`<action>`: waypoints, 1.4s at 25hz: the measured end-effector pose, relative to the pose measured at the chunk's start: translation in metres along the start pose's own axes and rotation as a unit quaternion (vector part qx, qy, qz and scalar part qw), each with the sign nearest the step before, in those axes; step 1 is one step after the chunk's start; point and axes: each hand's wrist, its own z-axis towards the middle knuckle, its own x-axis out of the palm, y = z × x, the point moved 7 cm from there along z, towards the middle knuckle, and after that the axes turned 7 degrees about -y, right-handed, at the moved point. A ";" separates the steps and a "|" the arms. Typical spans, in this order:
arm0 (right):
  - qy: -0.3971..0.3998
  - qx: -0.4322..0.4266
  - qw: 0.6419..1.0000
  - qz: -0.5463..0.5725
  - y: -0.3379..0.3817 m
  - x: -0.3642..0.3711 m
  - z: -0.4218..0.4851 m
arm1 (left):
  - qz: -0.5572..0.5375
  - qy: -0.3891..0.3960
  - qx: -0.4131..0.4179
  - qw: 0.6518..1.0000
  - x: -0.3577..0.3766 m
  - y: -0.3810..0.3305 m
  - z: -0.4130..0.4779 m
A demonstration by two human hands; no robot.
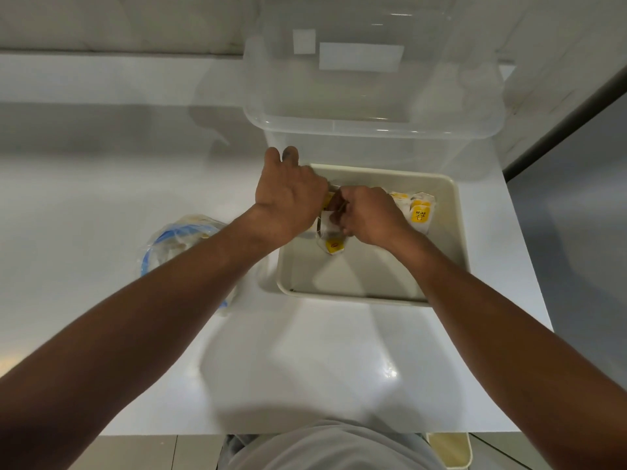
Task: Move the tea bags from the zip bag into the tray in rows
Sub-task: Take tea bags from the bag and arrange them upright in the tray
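Note:
A cream tray [369,279] sits on the white counter. Tea bags with yellow tags [419,212] lie along its far side on the right. My left hand [288,201] and my right hand [368,215] meet over the tray's far left part, both closed around white tea bags; one tea bag with a yellow tag [332,244] hangs just below my right hand. The clear zip bag with a blue seal [176,242] lies on the counter left of the tray, partly hidden by my left forearm.
A large clear plastic bin [373,106] stands right behind the tray. The counter's right edge [529,266] runs close to the tray. A cream container [451,449] sits below the counter's front edge. Bare counter lies in front of the tray.

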 end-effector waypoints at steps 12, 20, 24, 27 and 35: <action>-0.065 -0.021 0.998 -0.019 -0.006 -0.023 -0.033 | 0.020 0.055 0.099 0.993 -0.021 -0.033 -0.053; 0.008 -0.071 0.989 -0.127 0.006 0.008 -0.039 | 0.084 0.147 0.121 0.978 0.017 -0.045 -0.052; 0.006 -0.063 0.991 -0.115 0.006 0.014 -0.035 | 0.065 0.142 0.112 0.981 0.017 -0.043 -0.050; -0.015 -0.065 0.991 -0.119 0.010 0.011 -0.036 | 0.056 0.137 0.108 0.983 0.018 -0.041 -0.050; -0.007 -0.058 0.989 -0.134 0.016 0.015 -0.029 | 0.053 0.125 0.123 0.983 0.016 -0.042 -0.047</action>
